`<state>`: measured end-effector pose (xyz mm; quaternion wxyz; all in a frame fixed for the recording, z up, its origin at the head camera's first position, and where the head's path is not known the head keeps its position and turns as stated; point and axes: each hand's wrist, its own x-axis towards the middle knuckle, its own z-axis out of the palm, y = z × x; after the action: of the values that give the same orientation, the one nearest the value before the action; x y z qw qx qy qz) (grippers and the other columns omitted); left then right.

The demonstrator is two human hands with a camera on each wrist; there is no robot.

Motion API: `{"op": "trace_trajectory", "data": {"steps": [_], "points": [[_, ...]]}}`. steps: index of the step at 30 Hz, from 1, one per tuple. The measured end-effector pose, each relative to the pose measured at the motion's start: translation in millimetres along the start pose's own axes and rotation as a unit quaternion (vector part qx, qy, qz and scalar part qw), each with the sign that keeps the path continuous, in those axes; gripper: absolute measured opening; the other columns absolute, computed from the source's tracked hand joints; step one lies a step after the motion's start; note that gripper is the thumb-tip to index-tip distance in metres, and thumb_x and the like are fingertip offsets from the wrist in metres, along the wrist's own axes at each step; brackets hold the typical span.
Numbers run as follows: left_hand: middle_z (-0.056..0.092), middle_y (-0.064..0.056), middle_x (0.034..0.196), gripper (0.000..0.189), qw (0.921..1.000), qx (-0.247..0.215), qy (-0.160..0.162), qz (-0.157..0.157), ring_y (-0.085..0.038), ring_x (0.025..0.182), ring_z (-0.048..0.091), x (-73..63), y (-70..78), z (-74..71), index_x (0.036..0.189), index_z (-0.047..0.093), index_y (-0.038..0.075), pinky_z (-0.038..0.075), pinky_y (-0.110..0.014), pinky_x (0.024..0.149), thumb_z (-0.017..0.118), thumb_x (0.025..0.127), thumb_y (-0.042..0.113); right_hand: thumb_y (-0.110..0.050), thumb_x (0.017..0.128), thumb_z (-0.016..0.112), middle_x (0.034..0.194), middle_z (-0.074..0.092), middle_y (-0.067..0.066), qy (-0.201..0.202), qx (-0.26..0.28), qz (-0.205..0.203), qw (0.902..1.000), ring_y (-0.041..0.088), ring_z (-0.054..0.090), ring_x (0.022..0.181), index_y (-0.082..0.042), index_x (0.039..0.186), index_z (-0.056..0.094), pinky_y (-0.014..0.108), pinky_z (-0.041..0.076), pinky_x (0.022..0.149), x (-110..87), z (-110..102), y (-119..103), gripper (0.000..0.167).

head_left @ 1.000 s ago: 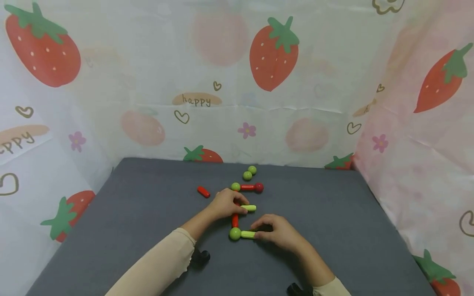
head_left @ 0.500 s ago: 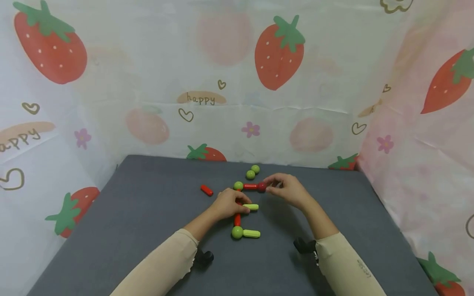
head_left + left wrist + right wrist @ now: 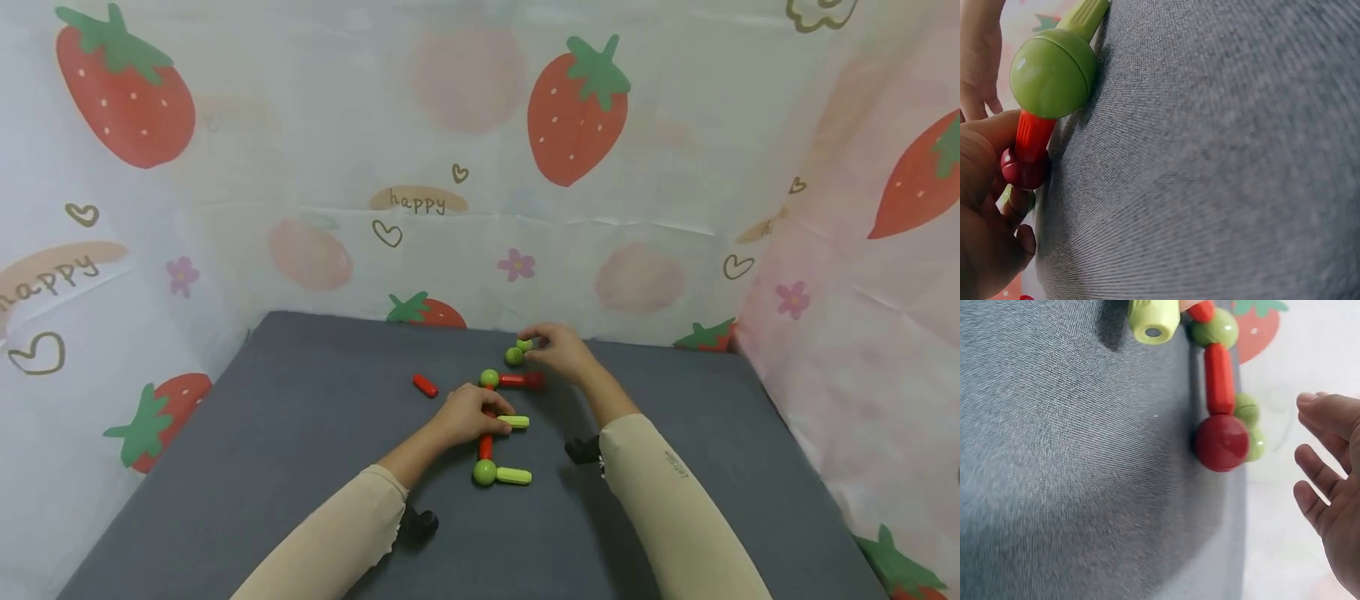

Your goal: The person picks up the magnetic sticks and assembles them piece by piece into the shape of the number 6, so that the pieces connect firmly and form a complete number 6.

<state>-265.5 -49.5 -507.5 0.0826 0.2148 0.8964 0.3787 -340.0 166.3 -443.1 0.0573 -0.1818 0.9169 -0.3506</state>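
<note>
A figure of magnetic sticks and balls lies on the grey mat (image 3: 300, 433). My left hand (image 3: 471, 414) curls over its middle joint and pinches a small red ball (image 3: 1021, 173) there, thumb along the red stick (image 3: 1032, 134). That stick runs to a green ball (image 3: 484, 472) with a green stick (image 3: 513, 477). Another green stick (image 3: 517, 422) pokes out from under the left hand. The top bar is a red stick (image 3: 512, 380) between a green ball (image 3: 490, 378) and a red ball (image 3: 1222, 442). My right hand (image 3: 558, 350) hovers with spread fingers (image 3: 1316, 494) beside two loose green balls (image 3: 514, 356).
A loose red stick (image 3: 425, 385) lies left of the figure. Strawberry-print cloth walls (image 3: 480, 208) close the mat in at the back and on both sides. Black wrist camera mounts (image 3: 420, 523) sit under both sleeves.
My right hand left the bottom green stick, passed the red ball of the top bar and now sits by the two loose green balls at the back. The left hand stayed put.
</note>
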Motion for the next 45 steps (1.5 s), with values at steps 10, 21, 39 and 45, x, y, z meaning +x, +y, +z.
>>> {"op": "trace_trajectory", "data": {"steps": [10, 21, 39, 45], "points": [[0.071, 0.020, 0.094, 0.018, 0.9999, 0.003, 0.003, 0.009, -0.012, 0.100, 0.062, -0.4, 1.8, 0.3, 0.099, 0.074, 0.037, 0.023, -0.059, 0.112, 0.078, 0.082, 0.039, -0.014, 0.090, 0.069, 0.131, 0.057, 0.010, -0.010, -0.007, 0.025, 0.9996, 0.024, 0.054, 0.097, -0.016, 0.134, 0.060, 0.038, 0.046, 0.078, 18.0, 20, 16, 0.044], [0.071, 0.020, 0.095, 0.018, 0.9999, 0.010, 0.001, 0.009, -0.015, 0.106, 0.060, -0.4, 3.8, -0.8, 0.099, 0.074, 0.037, 0.024, -0.056, 0.111, 0.078, 0.081, 0.037, -0.014, 0.088, 0.071, 0.140, 0.055, 0.006, -0.013, -0.028, 0.051, 0.9982, 0.029, 0.054, 0.123, -0.020, 0.130, 0.063, 0.049, 0.043, 0.101, 22.0, 30, 16, 0.044], [0.070, 0.021, 0.094, 0.017, 0.9999, 0.016, 0.001, 0.006, -0.015, 0.107, 0.057, 1.6, -1.2, 0.8, 0.099, 0.074, 0.038, 0.025, -0.055, 0.112, 0.077, 0.082, 0.039, -0.021, 0.090, 0.070, 0.136, 0.058, 0.005, -0.010, -0.033, 0.070, 0.9969, 0.029, 0.052, 0.128, -0.024, 0.124, 0.067, 0.050, 0.041, 0.104, 22.1, 33, 16, 0.035], [0.069, 0.023, 0.092, 0.018, 0.9999, 0.013, 0.003, 0.008, -0.013, 0.105, 0.057, 2.4, -4.0, 1.0, 0.099, 0.074, 0.039, 0.024, -0.055, 0.113, 0.077, 0.081, 0.040, -0.025, 0.090, 0.071, 0.127, 0.064, 0.005, -0.003, 0.002, 0.057, 0.9984, 0.026, 0.060, 0.113, -0.022, 0.127, 0.065, 0.046, 0.048, 0.094, 15.6, 27, 12, 0.038]]}}
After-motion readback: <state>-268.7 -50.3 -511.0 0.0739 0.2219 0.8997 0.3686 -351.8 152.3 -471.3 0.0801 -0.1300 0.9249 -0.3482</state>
